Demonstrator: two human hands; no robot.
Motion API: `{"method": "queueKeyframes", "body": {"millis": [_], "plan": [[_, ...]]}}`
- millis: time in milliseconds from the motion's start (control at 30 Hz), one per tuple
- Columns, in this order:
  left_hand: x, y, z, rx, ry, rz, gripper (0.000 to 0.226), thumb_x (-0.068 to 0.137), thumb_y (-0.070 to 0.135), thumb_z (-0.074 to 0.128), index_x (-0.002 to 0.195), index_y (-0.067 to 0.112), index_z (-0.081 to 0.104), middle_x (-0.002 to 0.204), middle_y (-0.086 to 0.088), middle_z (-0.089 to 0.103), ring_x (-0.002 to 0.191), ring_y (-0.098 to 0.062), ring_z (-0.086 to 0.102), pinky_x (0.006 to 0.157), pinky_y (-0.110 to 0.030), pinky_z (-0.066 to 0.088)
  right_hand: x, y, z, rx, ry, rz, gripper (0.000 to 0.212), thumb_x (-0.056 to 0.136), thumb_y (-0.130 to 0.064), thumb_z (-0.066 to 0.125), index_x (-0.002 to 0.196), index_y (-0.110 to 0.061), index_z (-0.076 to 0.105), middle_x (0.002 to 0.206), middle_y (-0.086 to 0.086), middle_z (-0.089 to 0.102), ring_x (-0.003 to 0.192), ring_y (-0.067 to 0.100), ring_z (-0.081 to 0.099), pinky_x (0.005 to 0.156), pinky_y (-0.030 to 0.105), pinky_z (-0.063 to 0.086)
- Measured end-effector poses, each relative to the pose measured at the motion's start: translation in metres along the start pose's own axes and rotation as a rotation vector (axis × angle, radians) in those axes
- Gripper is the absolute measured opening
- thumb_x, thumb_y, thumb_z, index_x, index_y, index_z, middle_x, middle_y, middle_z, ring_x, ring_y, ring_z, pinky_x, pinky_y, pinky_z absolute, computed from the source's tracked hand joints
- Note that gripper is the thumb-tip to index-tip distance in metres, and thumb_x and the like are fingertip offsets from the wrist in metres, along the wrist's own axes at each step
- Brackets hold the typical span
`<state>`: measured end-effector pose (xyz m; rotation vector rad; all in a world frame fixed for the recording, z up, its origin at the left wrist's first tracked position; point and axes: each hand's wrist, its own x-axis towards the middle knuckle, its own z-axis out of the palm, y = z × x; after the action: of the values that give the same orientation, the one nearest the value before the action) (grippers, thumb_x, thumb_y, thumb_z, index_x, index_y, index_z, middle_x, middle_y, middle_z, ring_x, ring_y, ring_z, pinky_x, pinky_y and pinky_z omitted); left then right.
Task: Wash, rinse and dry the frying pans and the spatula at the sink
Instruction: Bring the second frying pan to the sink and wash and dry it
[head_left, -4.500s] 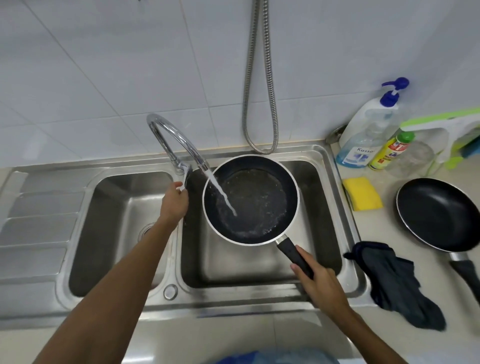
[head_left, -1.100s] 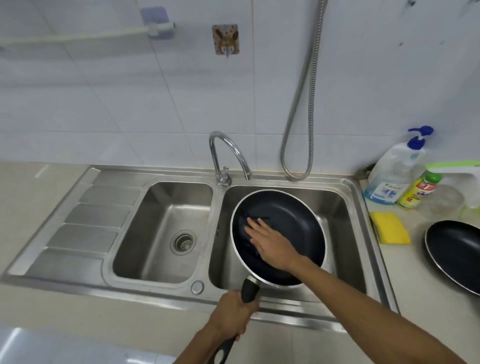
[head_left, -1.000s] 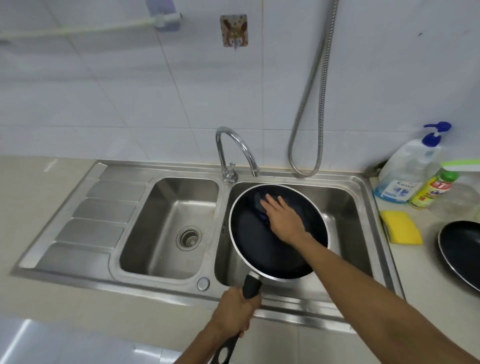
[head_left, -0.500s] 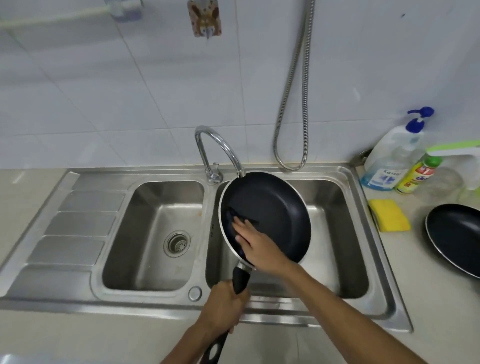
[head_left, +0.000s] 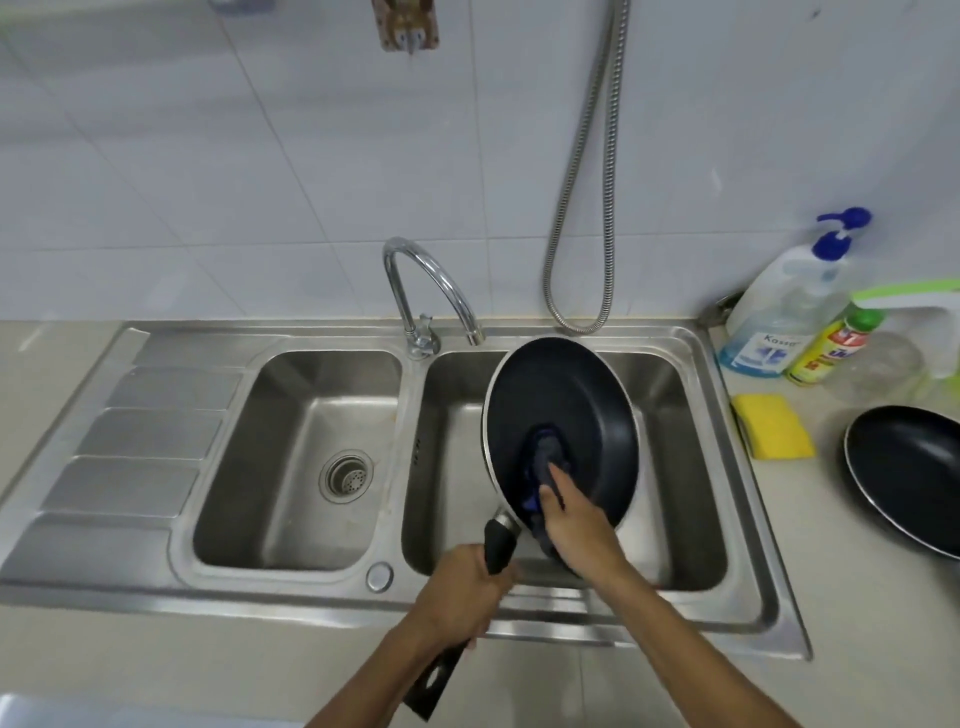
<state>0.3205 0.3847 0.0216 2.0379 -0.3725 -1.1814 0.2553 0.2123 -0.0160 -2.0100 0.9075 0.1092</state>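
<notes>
The frying pan (head_left: 566, 405) hangs tilted over the right basin (head_left: 685, 467), its dark inside facing the person, matte and free of suds, ringed by a pale metal rim. The left hand (head_left: 457, 592) is wrapped round its black handle (head_left: 500, 540) above the sink's front edge. The right hand (head_left: 576, 530) grips a bunched blue cloth (head_left: 545, 457) against the pan's floor and near rim. Half a second ago the cloth lay at the pan's left side and the far rim sat under the tap (head_left: 431, 291); now the rim is right of the spout. There is open basin to the pan's right. A second pan (head_left: 909, 478) and a yellow sponge (head_left: 774, 426) lie on the worktop (head_left: 857, 597).
</notes>
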Motion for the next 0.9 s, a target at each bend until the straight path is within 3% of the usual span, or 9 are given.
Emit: {"method": "queueKeyframes", "body": {"millis": [133,267,333,400,533,600,667,733,900], "plan": [[-0.009,0.000,0.003,0.042,-0.084,-0.063,0.024,0.086,0.032,0.062,0.073,0.017,0.049,0.048,-0.001,0.048,0.036,-0.017,0.044,0.039,-0.026,0.039,0.010,-0.067,0.018,0.106,0.050,-0.253,0.043,0.101,-0.050,0.045,0.142,-0.061,0.036,0.148,-0.008,0.053,0.127,0.017,0.056,0.098,0.027,0.042],[-0.016,0.006,0.018,-0.071,-0.073,-0.061,0.028,0.085,0.035,0.065,0.072,0.019,0.046,0.047,0.002,0.043,0.035,-0.016,0.039,0.037,-0.025,0.036,0.095,-0.105,0.001,-0.008,0.100,-0.340,0.049,0.107,-0.027,0.042,0.156,-0.032,0.036,0.170,0.000,0.013,0.152,0.035,0.024,0.117,0.048,0.035],[-0.012,0.008,0.016,-0.141,-0.062,-0.059,0.028,0.090,0.031,0.065,0.075,0.017,0.046,0.049,0.001,0.039,0.036,-0.015,0.035,0.037,-0.025,0.033,0.128,-0.089,-0.023,-0.129,0.058,-0.283,0.056,0.106,-0.019,0.045,0.159,-0.028,0.029,0.171,0.001,0.007,0.154,0.039,0.016,0.119,0.052,0.031],[-0.010,0.005,0.011,-0.214,-0.065,-0.064,0.028,0.093,0.026,0.065,0.077,0.016,0.044,0.050,0.002,0.035,0.036,-0.014,0.031,0.036,-0.024,0.031,0.141,-0.051,-0.049,-0.239,0.092,-0.236,0.069,0.098,-0.008,0.052,0.160,-0.026,0.027,0.171,0.001,0.009,0.151,0.037,0.028,0.117,0.049,0.036],[-0.007,-0.007,0.001,-0.214,-0.024,-0.063,0.026,0.094,0.023,0.064,0.077,0.015,0.046,0.049,0.001,0.037,0.036,-0.014,0.033,0.037,-0.023,0.034,0.109,0.012,-0.063,-0.376,0.066,-0.210,0.066,0.092,0.003,0.048,0.153,-0.020,0.042,0.168,0.004,0.024,0.150,0.033,0.033,0.121,0.040,0.029],[-0.004,-0.011,-0.003,-0.172,-0.009,-0.061,0.026,0.094,0.022,0.063,0.075,0.014,0.047,0.048,0.000,0.039,0.034,-0.015,0.034,0.037,-0.023,0.035,0.070,0.021,-0.033,-0.321,-0.064,-0.277,0.053,0.096,-0.007,0.051,0.145,-0.023,0.053,0.164,-0.001,0.033,0.150,0.028,0.034,0.122,0.037,0.028],[-0.003,-0.014,-0.006,-0.109,-0.008,-0.060,0.025,0.092,0.025,0.063,0.074,0.015,0.048,0.047,0.000,0.043,0.033,-0.016,0.037,0.037,-0.024,0.036,0.031,0.011,0.001,-0.200,-0.174,-0.362,0.040,0.099,-0.035,0.051,0.139,-0.035,0.057,0.160,-0.017,0.037,0.149,0.015,0.035,0.121,0.038,0.032],[-0.005,-0.014,-0.007,-0.075,-0.015,-0.070,0.025,0.089,0.028,0.064,0.074,0.016,0.048,0.047,0.000,0.045,0.033,-0.017,0.039,0.036,-0.026,0.038,0.022,-0.010,0.020,-0.121,-0.226,-0.424,0.047,0.098,-0.053,0.044,0.142,-0.038,0.051,0.158,-0.028,0.034,0.147,0.006,0.036,0.119,0.039,0.035],[-0.005,-0.004,-0.007,-0.092,-0.034,-0.046,0.029,0.082,0.030,0.064,0.064,0.020,0.045,0.046,0.001,0.042,0.034,-0.016,0.038,0.037,-0.024,0.037,0.084,-0.069,0.008,-0.159,-0.135,-0.335,0.048,0.106,-0.042,0.045,0.153,-0.030,0.043,0.165,-0.012,0.029,0.150,0.019,0.034,0.121,0.045,0.032]]}}
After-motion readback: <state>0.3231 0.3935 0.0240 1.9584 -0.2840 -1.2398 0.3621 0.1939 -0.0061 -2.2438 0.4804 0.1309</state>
